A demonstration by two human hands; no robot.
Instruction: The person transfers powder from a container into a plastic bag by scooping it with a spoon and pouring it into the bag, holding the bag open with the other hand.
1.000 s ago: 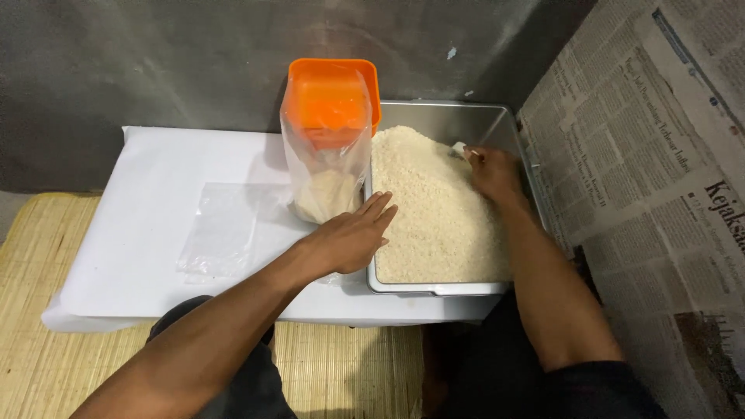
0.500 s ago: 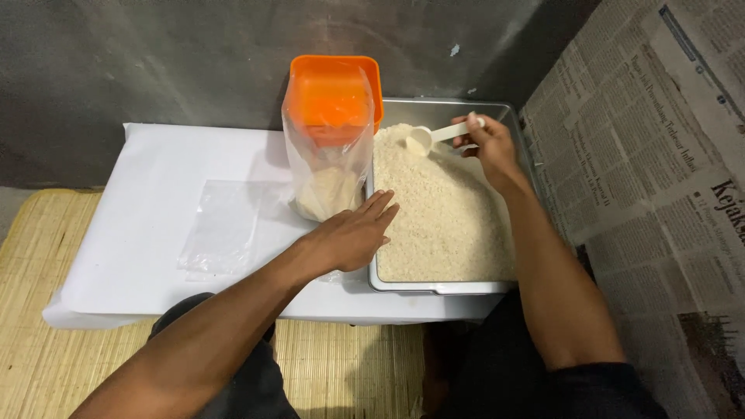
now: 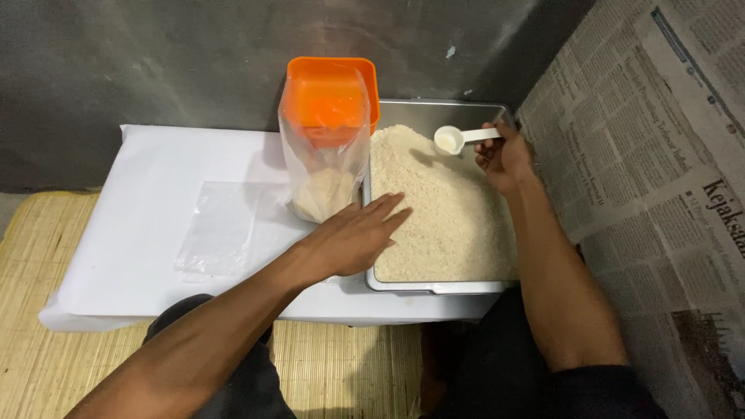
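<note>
A metal tray [image 3: 434, 285] full of white rice [image 3: 446, 209] sits on a low white-covered table [image 3: 147, 225]. My right hand [image 3: 504, 155] holds a white scoop [image 3: 458, 138] filled with rice above the far end of the tray. My left hand [image 3: 353, 237] lies flat, fingers apart, across the tray's left rim and touches the rice. Just left of the tray stands a clear plastic bag [image 3: 326, 155], open at the top, with some rice in its bottom. It leans against an orange container [image 3: 332, 97].
An empty clear plastic bag [image 3: 217, 229] lies flat on the table's middle. A dark wall runs behind the table. Newspaper [image 3: 660, 155] covers the wall at the right. A woven mat [image 3: 31, 365] lies on the floor below.
My right hand has lifted the scoop out of the rice, full, and carried it left toward the standing bag. My left hand has stayed on the tray's rim.
</note>
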